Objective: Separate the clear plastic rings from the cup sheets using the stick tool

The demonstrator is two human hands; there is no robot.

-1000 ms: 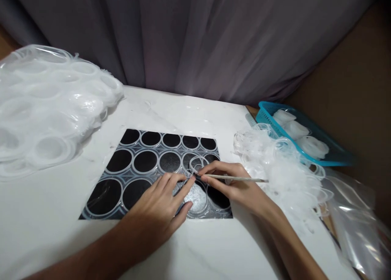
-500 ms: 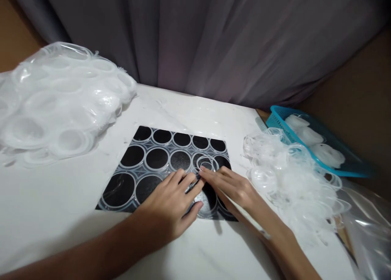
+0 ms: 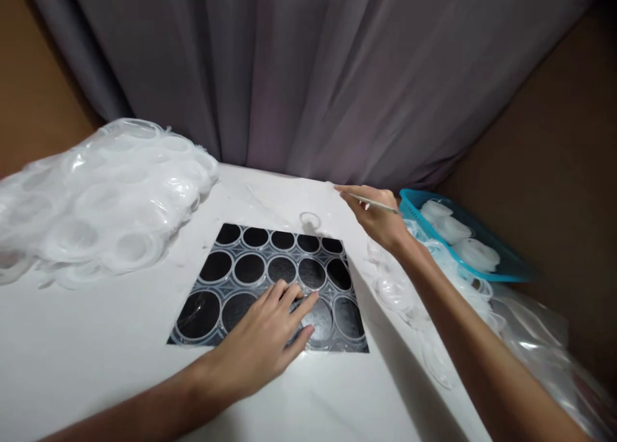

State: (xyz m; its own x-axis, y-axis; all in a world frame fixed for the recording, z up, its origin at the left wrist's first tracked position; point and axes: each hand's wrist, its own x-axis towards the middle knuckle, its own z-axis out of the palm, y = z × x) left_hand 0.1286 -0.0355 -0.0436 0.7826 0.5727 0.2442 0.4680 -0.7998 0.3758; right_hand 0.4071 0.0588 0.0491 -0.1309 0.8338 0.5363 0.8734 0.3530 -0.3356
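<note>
Sheet, appearance: a thin, glossy black sheet (image 3: 248, 268) is marked with three rows of dark circles, each rimmed by a pale ring, with grey-blue patterning between.
Sheet, location: it is laid flat on the white tabletop (image 3: 110, 339), partly covered by the left hand (image 3: 270, 339).
Stick, appearance: a slender, pale stick (image 3: 380, 204) is held beyond the sheet's far right corner.
Sheet, orientation: the long axis is set left to right; the near edge is the widest.
Stick, orientation: the long axis is directed left to right, the right end slightly nearer the wearer.
Left fingers: slightly spread, thumb apart; laid on the near row of circles.
Right fingers: closed on the stick; the right hand (image 3: 369, 211) is placed near the blue basket (image 3: 409, 202).
Loose ring: a pale ring (image 3: 308, 213) is seen just beyond the far edge; contact with the tabletop cannot be determined.
Edges and room: white tabletop is exposed along the near and left edges. A bag of rings (image 3: 106, 204) is positioned at far left, a ring pile (image 3: 395, 294) at right, and the curtain (image 3: 274, 76) at the rear.
</note>
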